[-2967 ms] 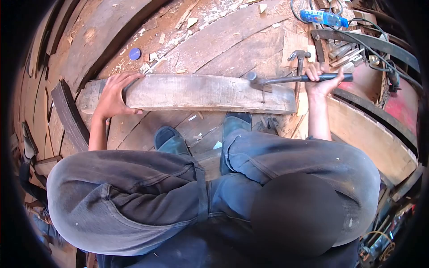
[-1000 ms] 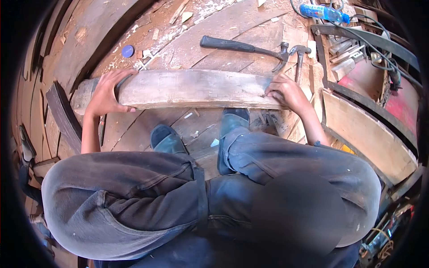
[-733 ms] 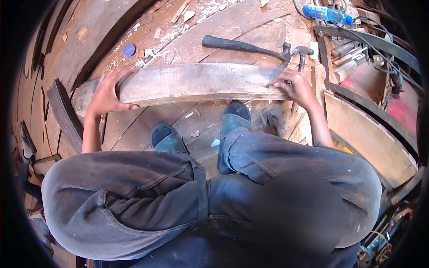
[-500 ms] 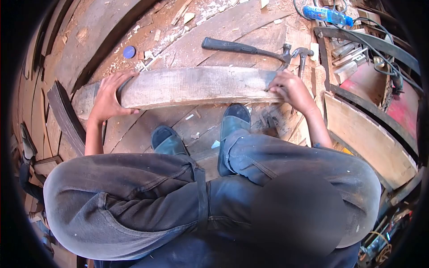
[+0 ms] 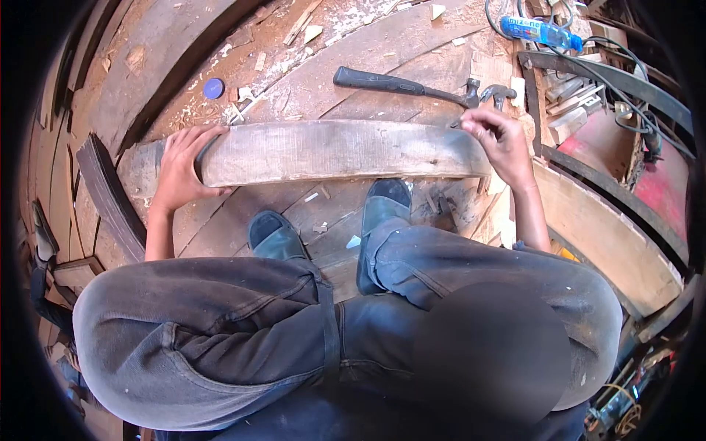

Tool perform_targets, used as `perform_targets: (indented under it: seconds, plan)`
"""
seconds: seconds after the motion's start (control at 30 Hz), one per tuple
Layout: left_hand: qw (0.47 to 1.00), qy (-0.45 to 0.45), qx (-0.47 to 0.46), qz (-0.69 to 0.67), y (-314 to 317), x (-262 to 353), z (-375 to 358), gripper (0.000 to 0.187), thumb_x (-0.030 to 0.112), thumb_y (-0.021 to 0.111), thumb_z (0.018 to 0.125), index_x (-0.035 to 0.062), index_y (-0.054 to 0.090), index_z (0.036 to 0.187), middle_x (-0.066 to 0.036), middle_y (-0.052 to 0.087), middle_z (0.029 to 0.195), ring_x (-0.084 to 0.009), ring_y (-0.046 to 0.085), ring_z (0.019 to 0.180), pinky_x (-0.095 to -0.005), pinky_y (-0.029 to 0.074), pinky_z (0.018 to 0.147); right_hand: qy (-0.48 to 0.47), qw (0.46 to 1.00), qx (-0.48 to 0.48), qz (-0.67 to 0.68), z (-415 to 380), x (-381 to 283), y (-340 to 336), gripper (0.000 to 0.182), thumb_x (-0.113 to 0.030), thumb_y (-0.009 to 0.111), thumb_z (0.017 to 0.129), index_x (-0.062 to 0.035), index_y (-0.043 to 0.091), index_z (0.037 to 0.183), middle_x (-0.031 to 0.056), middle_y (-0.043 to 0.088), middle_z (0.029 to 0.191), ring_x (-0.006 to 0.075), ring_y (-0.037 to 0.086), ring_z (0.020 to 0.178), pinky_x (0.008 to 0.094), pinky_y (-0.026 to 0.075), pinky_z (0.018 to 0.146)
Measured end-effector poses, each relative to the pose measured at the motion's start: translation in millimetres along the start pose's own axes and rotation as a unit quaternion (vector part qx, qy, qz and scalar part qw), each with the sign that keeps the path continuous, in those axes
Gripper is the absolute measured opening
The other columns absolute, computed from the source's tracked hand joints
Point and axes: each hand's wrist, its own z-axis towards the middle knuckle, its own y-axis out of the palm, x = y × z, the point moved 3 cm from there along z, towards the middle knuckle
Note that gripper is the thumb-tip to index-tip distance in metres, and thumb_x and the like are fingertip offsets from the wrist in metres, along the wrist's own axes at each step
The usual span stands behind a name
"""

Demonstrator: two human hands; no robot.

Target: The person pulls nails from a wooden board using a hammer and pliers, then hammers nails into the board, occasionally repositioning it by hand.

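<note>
A curved, weathered wooden plank (image 5: pixel 316 151) lies crosswise in front of my feet. My left hand (image 5: pixel 184 163) grips its left part, fingers over the far edge and thumb along the near edge. Above the plank's right end is my right hand (image 5: pixel 500 143), its thumb and index finger pinched together. A small dark tip shows at those fingertips, too small to name. Two hammers lie just beyond that end: one with a long black handle (image 5: pixel 379 80), and a claw hammer (image 5: pixel 498 93) whose handle is mostly hidden behind my right hand.
A blue bottle cap (image 5: pixel 213 89) and wood scraps lie on the dusty boards. At the upper right are a blue-labelled bottle (image 5: pixel 540 32) and black cables. Curved timber (image 5: pixel 603 228) lies to the right, and a dark curved piece (image 5: pixel 110 191) to the left. My sandals (image 5: pixel 276 234) are close below the plank.
My right hand has lifted from the plank's right end and moved up and right, fingers still pinched. A dark spot on the wood is now uncovered. My left hand keeps its grip.
</note>
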Motion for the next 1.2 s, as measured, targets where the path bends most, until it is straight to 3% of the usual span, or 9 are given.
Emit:
perform_targets:
  seconds: [0.1, 0.37, 0.6, 0.7, 0.77, 0.93, 1.07, 1.13, 1.2]
  plan:
    - [0.999, 0.015, 0.03, 0.019, 2, 7, -4, 0.096, 0.029, 0.09, 0.042, 0.0162, 0.06, 0.132, -0.007, 0.062, 0.128, -0.0296, 0.055, 0.12, -0.0453, 0.036, 0.107, 0.053, 0.994, 0.039, 0.086, 12, -24, -2, 0.015, -0.012, 0.075, 0.09, -0.0016, 0.074, 0.101, -0.0027, 0.068, 0.085, 0.0023, 0.056, 0.074, 0.0209, 0.046, 0.067]
    - [0.998, 0.015, 0.062, 0.007, -1, 15, -10, 0.094, 0.024, 0.088, 0.039, 0.0169, 0.061, 0.129, -0.005, 0.062, 0.128, -0.0284, 0.056, 0.118, -0.0454, 0.037, 0.105, 0.018, 0.984, 0.048, 0.172, 51, -50, 8, 0.017, -0.012, 0.076, 0.09, -0.0009, 0.073, 0.103, -0.0027, 0.069, 0.083, 0.0013, 0.058, 0.074, 0.0185, 0.046, 0.065]
    - [0.998, 0.014, 0.062, 0.0, -1, 5, -15, 0.096, 0.029, 0.089, 0.04, 0.0196, 0.059, 0.13, -0.004, 0.06, 0.129, -0.028, 0.054, 0.12, -0.0464, 0.035, 0.106, 0.015, 0.977, -0.012, 0.214, 136, -34, 63, 0.017, -0.013, 0.079, 0.088, -0.0016, 0.072, 0.099, -0.001, 0.07, 0.083, 0.0008, 0.059, 0.073, 0.0182, 0.048, 0.063]
    - [0.998, 0.006, 0.06, 0.001, -1, 3, -17, 0.096, 0.031, 0.089, 0.041, 0.0212, 0.058, 0.132, -0.003, 0.059, 0.129, -0.027, 0.053, 0.121, -0.046, 0.036, 0.106, -0.057, 0.99, 0.014, 0.132, 184, -66, 70, 0.017, -0.015, 0.079, 0.087, -0.0042, 0.073, 0.099, 0.0006, 0.071, 0.082, 0.0018, 0.06, 0.073, 0.02, 0.049, 0.064]
    - [0.998, 0.005, 0.055, -0.002, -2, 3, -16, 0.096, 0.031, 0.089, 0.042, 0.0218, 0.058, 0.132, -0.003, 0.059, 0.129, -0.0267, 0.053, 0.122, -0.0459, 0.036, 0.107, -0.179, 0.978, 0.093, 0.056, 214, -108, 57, 0.017, -0.017, 0.078, 0.087, -0.0059, 0.074, 0.099, 0.0012, 0.071, 0.08, 0.0038, 0.061, 0.07, 0.0215, 0.05, 0.063]
    - [0.999, -0.002, 0.048, -0.003, -1, 2, -16, 0.096, 0.032, 0.089, 0.041, 0.0224, 0.058, 0.132, -0.002, 0.059, 0.13, -0.0267, 0.053, 0.122, -0.0457, 0.036, 0.107, -0.214, 0.955, 0.199, 0.043, 256, -166, 24, 0.025, -0.022, 0.077, 0.087, -0.0063, 0.072, 0.105, 0.0011, 0.072, 0.09, 0.0087, 0.06, 0.068, 0.0272, 0.052, 0.065]
    - [0.999, -0.007, 0.042, -0.007, -2, 0, -14, 0.096, 0.032, 0.089, 0.042, 0.0225, 0.058, 0.132, -0.002, 0.059, 0.131, -0.0266, 0.052, 0.123, -0.0457, 0.035, 0.108, -0.218, 0.954, 0.205, -0.014, 234, -123, 29, 0.031, -0.023, 0.078, 0.086, -0.0058, 0.07, 0.11, 0.0037, 0.067, 0.085, 0.0131, 0.06, 0.071, 0.029, 0.052, 0.068]
    - [0.999, -0.009, 0.044, -0.009, 0, 0, -16, 0.096, 0.032, 0.089, 0.042, 0.0225, 0.058, 0.132, -0.002, 0.059, 0.132, -0.0266, 0.052, 0.123, -0.0456, 0.035, 0.108, -0.128, 0.987, 0.085, -0.053, 216, -74, 35, 0.033, -0.024, 0.079, 0.085, -0.0047, 0.07, 0.11, 0.0071, 0.068, 0.085, 0.0155, 0.062, 0.073, 0.0299, 0.053, 0.069]
    - [0.999, -0.005, 0.046, -0.009, 0, 0, -15, 0.096, 0.032, 0.089, 0.042, 0.0225, 0.058, 0.132, -0.002, 0.059, 0.132, -0.0266, 0.052, 0.124, -0.0454, 0.035, 0.107, -0.101, 0.985, -0.1, -0.094, 188, -27, 45, 0.034, -0.025, 0.08, 0.084, -0.0039, 0.07, 0.108, 0.0102, 0.068, 0.089, 0.0177, 0.065, 0.08, 0.0332, 0.054, 0.074]
